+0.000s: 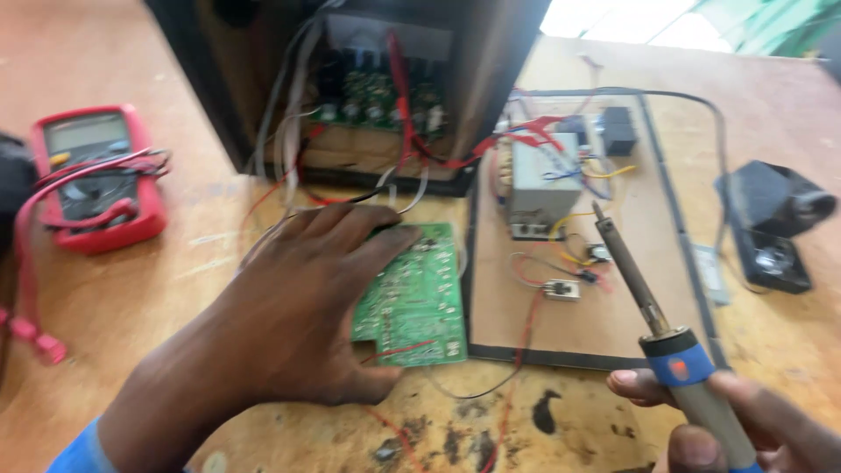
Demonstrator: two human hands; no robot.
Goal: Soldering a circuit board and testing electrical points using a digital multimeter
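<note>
Hot iron held over loose wiring: burn and slip hazards noted.

Your left hand (298, 307) lies spread and flat on the green circuit board (416, 298), pinning it to the wooden bench (219, 254) in front of the open black cabinet (385, 88). Your right hand (736, 420) is wrapped around the soldering iron (653, 315), tip raised above the backing panel (561, 324) beside the transformer (543, 184). Red leads (517, 140) trail close to the tip; a careless swing could scorch insulation or your fingers, and a tugged wire could shift the board.
</note>
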